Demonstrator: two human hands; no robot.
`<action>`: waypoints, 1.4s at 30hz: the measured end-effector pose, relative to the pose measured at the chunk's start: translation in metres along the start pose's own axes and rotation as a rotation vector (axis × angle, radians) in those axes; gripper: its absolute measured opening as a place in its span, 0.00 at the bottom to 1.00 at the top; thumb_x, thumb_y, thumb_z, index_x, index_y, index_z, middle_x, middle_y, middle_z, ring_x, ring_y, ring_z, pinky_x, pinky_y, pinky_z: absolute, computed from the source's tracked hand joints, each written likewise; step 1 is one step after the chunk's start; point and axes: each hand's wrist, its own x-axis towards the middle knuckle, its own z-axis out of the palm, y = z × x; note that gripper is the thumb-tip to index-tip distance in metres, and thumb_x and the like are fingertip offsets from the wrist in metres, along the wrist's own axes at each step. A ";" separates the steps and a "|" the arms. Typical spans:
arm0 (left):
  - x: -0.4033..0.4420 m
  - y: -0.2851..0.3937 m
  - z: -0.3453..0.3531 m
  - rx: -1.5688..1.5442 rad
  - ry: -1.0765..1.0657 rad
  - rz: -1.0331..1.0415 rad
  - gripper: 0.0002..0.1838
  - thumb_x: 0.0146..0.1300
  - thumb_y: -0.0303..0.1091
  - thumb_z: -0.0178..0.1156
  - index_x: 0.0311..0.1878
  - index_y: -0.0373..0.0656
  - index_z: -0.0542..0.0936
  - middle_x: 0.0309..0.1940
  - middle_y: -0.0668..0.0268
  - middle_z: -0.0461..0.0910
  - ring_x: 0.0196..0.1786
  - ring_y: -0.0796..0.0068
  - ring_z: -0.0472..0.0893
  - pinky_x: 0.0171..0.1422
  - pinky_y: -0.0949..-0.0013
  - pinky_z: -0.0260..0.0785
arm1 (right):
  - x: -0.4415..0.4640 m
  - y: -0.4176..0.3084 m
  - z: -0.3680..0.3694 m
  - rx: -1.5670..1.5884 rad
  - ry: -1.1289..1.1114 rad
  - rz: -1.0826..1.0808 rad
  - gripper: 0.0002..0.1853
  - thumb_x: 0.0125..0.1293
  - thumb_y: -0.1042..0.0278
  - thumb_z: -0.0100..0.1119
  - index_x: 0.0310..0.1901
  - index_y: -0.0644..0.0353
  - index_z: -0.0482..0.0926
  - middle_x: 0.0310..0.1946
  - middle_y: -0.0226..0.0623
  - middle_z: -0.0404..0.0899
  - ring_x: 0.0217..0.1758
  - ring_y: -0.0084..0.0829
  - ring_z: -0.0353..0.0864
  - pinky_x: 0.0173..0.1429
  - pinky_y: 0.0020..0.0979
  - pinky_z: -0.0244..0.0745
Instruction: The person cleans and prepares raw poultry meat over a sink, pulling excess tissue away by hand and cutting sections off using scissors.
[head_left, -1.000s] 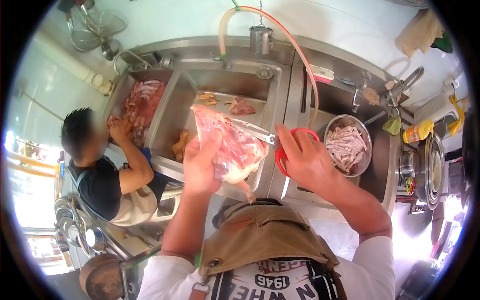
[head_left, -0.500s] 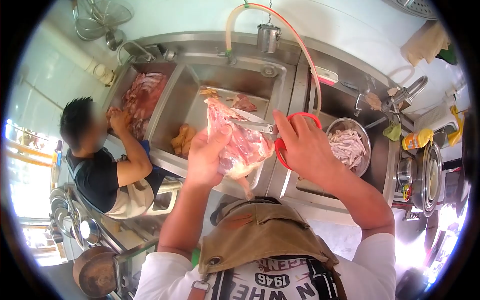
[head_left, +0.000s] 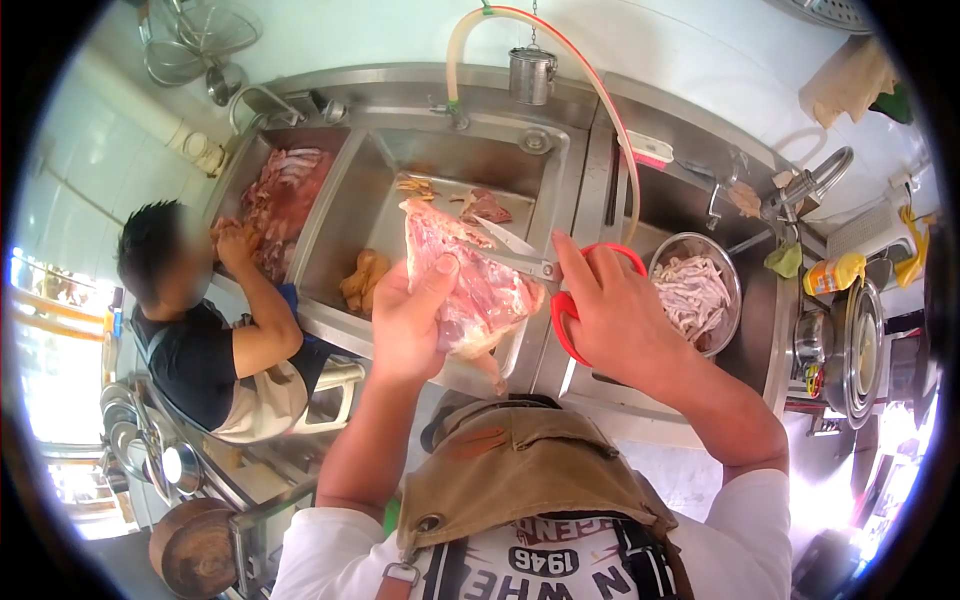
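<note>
My left hand (head_left: 412,318) is closed round a raw poultry carcass (head_left: 478,312), with the thumb pressed on its pink flesh. It is held up over the front edge of the middle sink (head_left: 335,235). In my right hand (head_left: 618,305) is a pair of red-handled scissors (head_left: 632,258). The blades are parted, one raised above the meat and the other lying against or inside it; exactly where its tip sits is hidden. Beneath, in the middle sink, lie a yellowish piece of poultry (head_left: 364,282), a dark red piece of meat (head_left: 487,206) and some small yellow pieces (head_left: 416,186).
On the left, a co-worker (head_left: 195,310) sits with both hands in a sink of raw meat (head_left: 290,195). A steel bowl (head_left: 738,290) of pale chicken feet (head_left: 693,292) stands in the right sink. A hose (head_left: 600,75) arches over the sinks from a tap.
The scissor blades have spread wider, with the upper blade lifting off the meat. My left hand and the carcass have shifted slightly left.
</note>
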 end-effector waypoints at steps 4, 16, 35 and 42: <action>0.004 -0.004 -0.001 0.049 0.028 0.059 0.14 0.72 0.35 0.59 0.52 0.35 0.78 0.42 0.59 0.84 0.42 0.70 0.84 0.45 0.67 0.78 | -0.006 0.003 -0.006 -0.008 0.000 -0.007 0.34 0.57 0.67 0.67 0.65 0.69 0.68 0.39 0.46 0.75 0.39 0.43 0.80 0.36 0.38 0.79; 0.010 -0.010 -0.006 -0.019 -0.066 0.029 0.16 0.72 0.35 0.59 0.54 0.31 0.76 0.45 0.56 0.83 0.45 0.66 0.85 0.51 0.63 0.79 | -0.005 0.011 0.007 -0.190 0.109 -0.097 0.32 0.59 0.67 0.65 0.64 0.71 0.69 0.35 0.43 0.72 0.32 0.36 0.80 0.32 0.33 0.78; 0.018 -0.005 -0.019 0.009 0.036 -0.086 0.17 0.70 0.36 0.60 0.53 0.32 0.77 0.44 0.57 0.83 0.44 0.66 0.84 0.51 0.63 0.78 | 0.007 0.025 0.018 -0.136 0.050 -0.199 0.29 0.58 0.67 0.65 0.61 0.67 0.71 0.33 0.43 0.77 0.28 0.34 0.81 0.30 0.33 0.79; 0.018 0.003 -0.023 0.050 0.010 -0.147 0.17 0.69 0.37 0.60 0.52 0.33 0.77 0.43 0.58 0.83 0.43 0.67 0.84 0.49 0.64 0.78 | 0.010 0.021 0.018 0.016 -0.125 -0.071 0.31 0.57 0.73 0.64 0.63 0.68 0.68 0.39 0.44 0.78 0.43 0.43 0.81 0.38 0.40 0.80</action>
